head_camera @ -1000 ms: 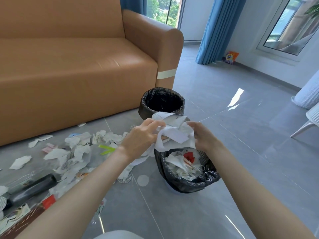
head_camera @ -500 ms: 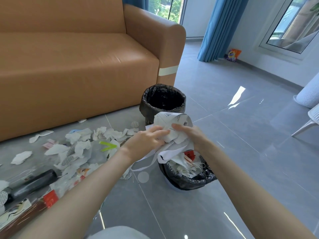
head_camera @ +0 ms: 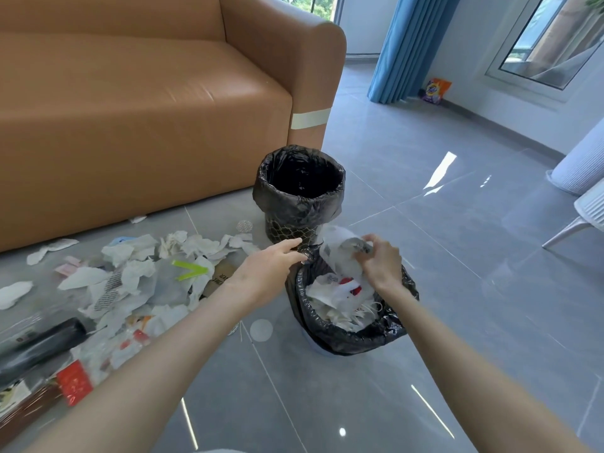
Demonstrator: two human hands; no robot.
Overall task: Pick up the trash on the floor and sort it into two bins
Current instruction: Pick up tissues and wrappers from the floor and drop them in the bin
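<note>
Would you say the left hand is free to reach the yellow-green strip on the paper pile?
Probably yes. The left hand is open beside the near bin, the right hand alone holds the crumpled paper, and the yellow-green strip lies uncovered on the paper pile, nothing between.
</note>
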